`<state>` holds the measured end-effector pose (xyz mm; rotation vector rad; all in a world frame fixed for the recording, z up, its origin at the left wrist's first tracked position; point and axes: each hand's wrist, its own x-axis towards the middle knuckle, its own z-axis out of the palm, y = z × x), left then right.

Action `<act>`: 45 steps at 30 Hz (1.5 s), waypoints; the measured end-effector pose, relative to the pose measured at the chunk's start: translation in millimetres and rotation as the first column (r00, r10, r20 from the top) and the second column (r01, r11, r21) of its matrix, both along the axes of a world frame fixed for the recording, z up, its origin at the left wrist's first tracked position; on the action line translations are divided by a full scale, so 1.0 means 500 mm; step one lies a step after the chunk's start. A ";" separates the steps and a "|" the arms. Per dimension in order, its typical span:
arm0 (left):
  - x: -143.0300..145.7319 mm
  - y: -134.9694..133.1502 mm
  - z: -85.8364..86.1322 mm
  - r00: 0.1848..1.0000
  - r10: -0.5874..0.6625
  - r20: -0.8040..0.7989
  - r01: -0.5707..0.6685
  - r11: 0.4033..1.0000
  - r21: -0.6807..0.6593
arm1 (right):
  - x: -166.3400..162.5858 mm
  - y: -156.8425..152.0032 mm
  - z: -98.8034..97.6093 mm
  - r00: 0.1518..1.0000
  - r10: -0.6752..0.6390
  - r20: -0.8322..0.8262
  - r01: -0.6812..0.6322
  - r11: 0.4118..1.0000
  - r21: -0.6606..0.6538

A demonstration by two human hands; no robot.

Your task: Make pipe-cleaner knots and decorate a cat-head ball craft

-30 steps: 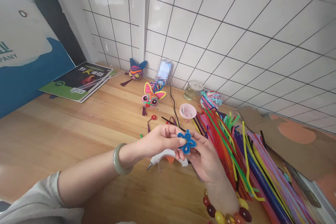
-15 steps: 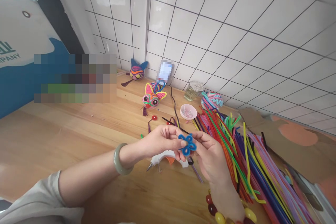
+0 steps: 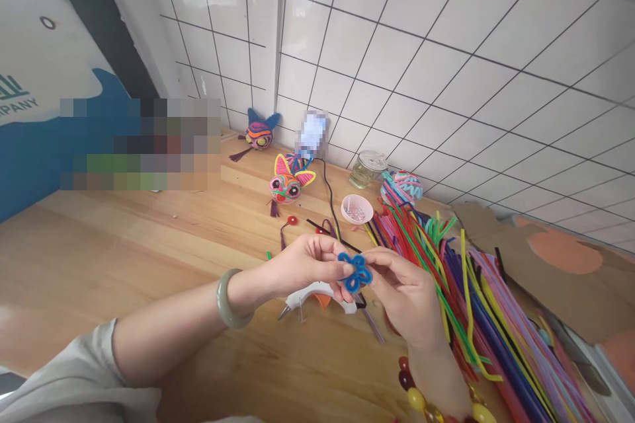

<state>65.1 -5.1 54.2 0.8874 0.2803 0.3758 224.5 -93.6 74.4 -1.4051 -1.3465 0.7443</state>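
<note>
A small blue pipe-cleaner flower (image 3: 354, 270) of looped petals is held above the wooden table (image 3: 149, 238). My left hand (image 3: 305, 266), with a pale green bangle on its wrist, pinches the flower's left side. My right hand (image 3: 404, 297), with a beaded bracelet below it, pinches the right side with fingertips closed. Right under both hands lies a white hot glue gun (image 3: 317, 296). A thick spread of coloured pipe cleaners (image 3: 476, 317) lies just right of my right hand.
Two finished pipe-cleaner animal heads (image 3: 286, 185) (image 3: 259, 133) sit near the tiled wall. A pink dish of beads (image 3: 356, 209), a glass jar (image 3: 366, 169) and a striped ball (image 3: 401, 186) stand behind the hands. Brown cardboard (image 3: 550, 271) lies at right, a blue and white board (image 3: 30, 112) at left.
Both hands stay on the blue flower and have turned it slightly. My right hand has rotated so its back faces up more. The view shifted a little.
</note>
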 end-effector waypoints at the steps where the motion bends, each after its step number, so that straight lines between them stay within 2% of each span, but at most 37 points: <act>1: 0.000 0.000 0.001 1.000 -0.003 0.000 0.003 1.000 -0.003 | 0.002 0.000 -0.002 0.999 -0.006 0.031 0.005 0.999 0.032; 5: 0.001 0.002 0.004 1.000 -0.005 -0.008 0.005 1.000 -0.009 | 0.005 0.001 -0.008 0.994 -0.023 0.105 0.014 0.996 0.087; 12: 0.004 0.009 0.004 0.997 0.062 -0.052 -0.060 0.997 0.049 | -0.002 -0.009 0.000 0.991 -0.127 0.049 0.127 0.992 -0.001; 15: 0.006 0.008 -0.001 0.992 0.087 -0.088 -0.078 0.992 0.095 | -0.004 -0.011 -0.003 0.966 -0.110 0.236 0.092 0.992 0.089; 18: 0.007 0.004 -0.007 0.987 0.124 -0.105 -0.108 0.983 0.146 | -0.008 -0.005 -0.011 0.856 -0.118 0.504 -0.010 0.970 0.244; 20: 0.008 0.001 -0.010 0.981 0.154 -0.117 -0.133 0.976 0.173 | -0.012 0.000 -0.016 0.765 -0.173 0.621 -0.058 0.941 0.334; 24: 0.010 -0.002 -0.013 0.963 0.217 -0.159 -0.176 0.956 0.236 | -0.020 0.006 -0.024 0.591 -0.360 0.722 -0.067 0.870 0.489; 26: 0.010 -0.003 -0.013 0.954 0.242 -0.176 -0.192 0.946 0.262 | -0.024 0.005 -0.027 0.549 -0.391 0.739 -0.111 0.842 0.528; 29: 0.010 -0.005 -0.010 0.946 0.278 -0.167 -0.227 0.936 0.270 | -0.028 0.003 -0.031 0.566 -0.361 0.742 -0.175 0.826 0.536; 32: 0.010 -0.011 -0.005 0.941 0.315 -0.121 -0.280 0.930 0.237 | -0.033 0.002 -0.031 0.620 -0.338 0.708 -0.175 0.820 0.545; 38: 0.012 -0.019 0.003 0.934 0.357 -0.003 -0.357 0.933 0.044 | -0.045 0.003 -0.030 0.727 -0.338 0.598 -0.091 0.816 0.571; 45: 0.013 -0.014 0.016 0.943 0.331 0.026 -0.329 0.942 -0.065 | -0.046 0.004 -0.024 0.706 -0.368 0.606 -0.074 0.812 0.579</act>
